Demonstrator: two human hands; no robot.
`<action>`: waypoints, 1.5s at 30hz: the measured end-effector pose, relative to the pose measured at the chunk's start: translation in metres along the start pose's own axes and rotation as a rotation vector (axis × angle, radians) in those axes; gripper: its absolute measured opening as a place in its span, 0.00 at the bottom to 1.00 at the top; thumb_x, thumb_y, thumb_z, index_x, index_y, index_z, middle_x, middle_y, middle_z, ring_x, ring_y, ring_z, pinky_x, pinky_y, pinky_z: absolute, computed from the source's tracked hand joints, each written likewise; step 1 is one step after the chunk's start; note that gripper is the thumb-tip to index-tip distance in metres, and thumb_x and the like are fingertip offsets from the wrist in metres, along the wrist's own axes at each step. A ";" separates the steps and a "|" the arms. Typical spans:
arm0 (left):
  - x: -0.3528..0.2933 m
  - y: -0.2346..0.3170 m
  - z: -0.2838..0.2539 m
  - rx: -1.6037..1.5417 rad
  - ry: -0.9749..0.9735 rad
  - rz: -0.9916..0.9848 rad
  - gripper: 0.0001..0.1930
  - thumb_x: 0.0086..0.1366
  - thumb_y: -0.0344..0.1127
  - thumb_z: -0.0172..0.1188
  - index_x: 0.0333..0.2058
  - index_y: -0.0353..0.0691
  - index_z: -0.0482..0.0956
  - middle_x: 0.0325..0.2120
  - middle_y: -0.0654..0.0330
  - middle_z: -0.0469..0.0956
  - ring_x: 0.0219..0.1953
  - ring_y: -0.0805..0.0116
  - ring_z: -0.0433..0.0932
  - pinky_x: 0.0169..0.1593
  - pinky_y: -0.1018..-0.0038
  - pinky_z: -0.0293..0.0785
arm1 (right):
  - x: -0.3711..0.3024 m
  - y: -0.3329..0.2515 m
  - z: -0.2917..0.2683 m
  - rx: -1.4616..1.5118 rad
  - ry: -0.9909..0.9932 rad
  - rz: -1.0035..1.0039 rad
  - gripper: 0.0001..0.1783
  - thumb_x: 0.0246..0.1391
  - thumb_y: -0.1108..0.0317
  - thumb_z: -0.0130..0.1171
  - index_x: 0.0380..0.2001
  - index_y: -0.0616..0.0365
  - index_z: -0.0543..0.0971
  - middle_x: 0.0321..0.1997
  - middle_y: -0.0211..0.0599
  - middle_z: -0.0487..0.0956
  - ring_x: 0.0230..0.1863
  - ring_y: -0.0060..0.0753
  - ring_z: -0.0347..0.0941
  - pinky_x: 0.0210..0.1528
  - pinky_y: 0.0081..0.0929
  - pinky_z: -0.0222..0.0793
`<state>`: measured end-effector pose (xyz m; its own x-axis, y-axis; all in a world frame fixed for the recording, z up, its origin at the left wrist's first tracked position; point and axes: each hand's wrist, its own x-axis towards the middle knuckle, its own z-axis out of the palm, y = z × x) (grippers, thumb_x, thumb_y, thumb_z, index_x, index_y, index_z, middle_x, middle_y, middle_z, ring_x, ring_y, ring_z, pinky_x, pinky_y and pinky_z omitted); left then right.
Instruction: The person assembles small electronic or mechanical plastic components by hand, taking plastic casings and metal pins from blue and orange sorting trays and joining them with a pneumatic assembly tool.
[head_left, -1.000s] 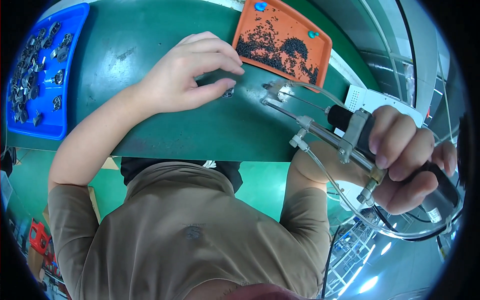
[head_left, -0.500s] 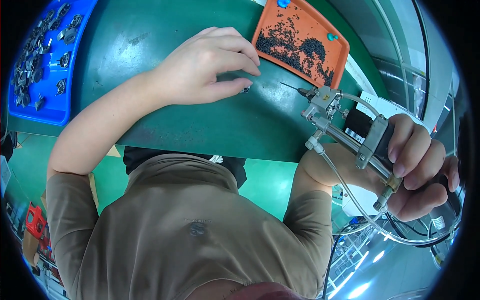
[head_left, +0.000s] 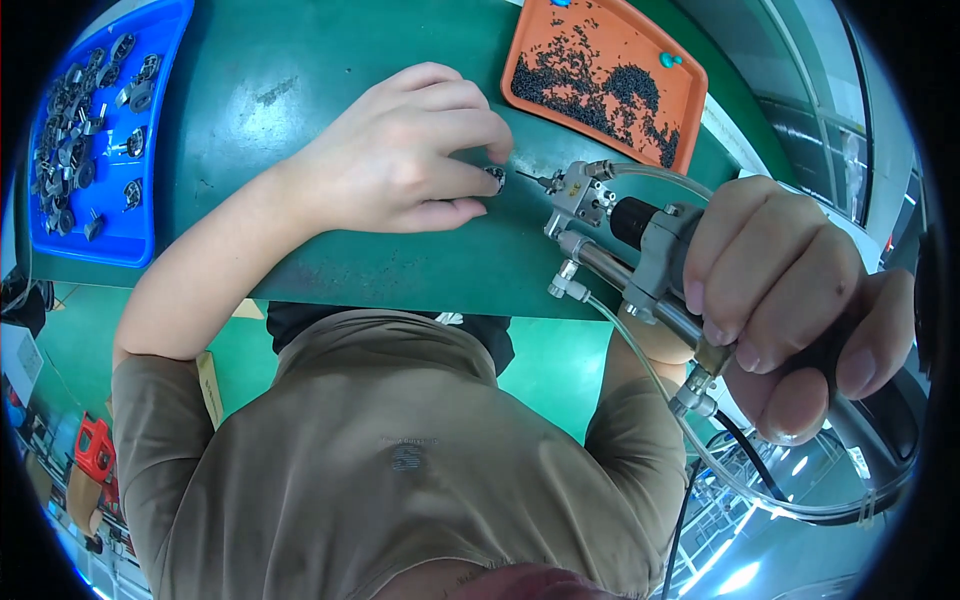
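My left hand lies over the green tabletop, its fingers curled around a small round metal part that is mostly hidden. Only the part's right side shows, by the index finger. From the right, my right hand grips the black handle of a dispensing gun with a metal valve block, a tube-like barrel and clear hoses. The gun's thin needle points left, with its tip a short way from the metal part. Whether the two touch cannot be made out.
A blue tray with several small metal parts stands at the left. An orange tray at the far right holds many tiny black pieces and a teal blob. The hoses loop below my right hand. The table's near edge runs close to my body.
My right hand has brought the dispensing gun leftward, so its needle is now beside the metal part. My left hand has shifted its fingers, and more of the part shows.
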<state>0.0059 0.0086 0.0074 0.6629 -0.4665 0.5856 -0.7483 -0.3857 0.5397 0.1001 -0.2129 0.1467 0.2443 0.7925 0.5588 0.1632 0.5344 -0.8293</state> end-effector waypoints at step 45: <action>-0.005 0.002 0.009 0.025 -0.060 -0.119 0.06 0.54 0.33 0.71 0.31 0.41 0.87 0.38 0.64 0.83 0.40 0.63 0.79 0.47 0.66 0.74 | 0.002 -0.017 0.006 -0.175 0.029 0.085 0.14 0.61 0.71 0.58 0.47 0.46 0.68 0.23 0.25 0.72 0.20 0.24 0.69 0.25 0.27 0.67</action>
<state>0.0008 0.0025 0.0003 0.7450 -0.4630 0.4802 -0.6651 -0.4607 0.5877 0.0921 -0.2186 0.1619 0.2914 0.8225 0.4885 0.3043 0.4045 -0.8624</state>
